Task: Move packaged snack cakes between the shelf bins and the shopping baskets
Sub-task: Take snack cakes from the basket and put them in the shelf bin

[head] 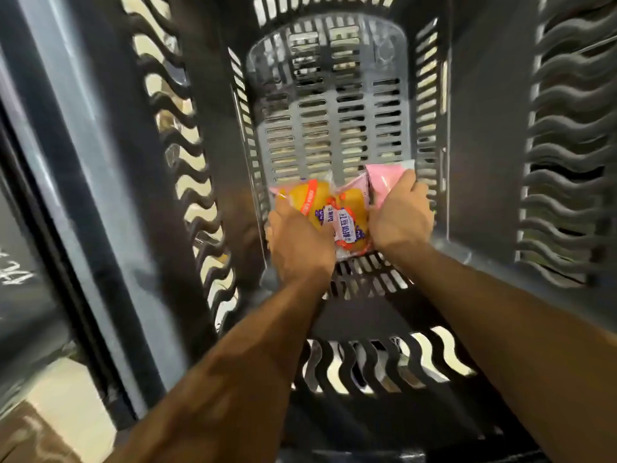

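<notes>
Both hands deep in dark slotted plastic basket (337, 128): left hand (297, 242) and right hand (400, 215) grip pink-and-orange wrapped snack cakes (334, 208) near front wall; floor beyond bare.

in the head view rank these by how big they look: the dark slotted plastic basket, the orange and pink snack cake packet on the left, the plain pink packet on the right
1. Dark slotted plastic basket, by far the largest; it fills the view.
2. Orange and pink snack cake packet.
3. Plain pink packet, though the right hand covers part of it, so 2 and 3 are unsure.

Glossy plastic wrappers (347, 215), matt plastic basket (484, 128)
</notes>
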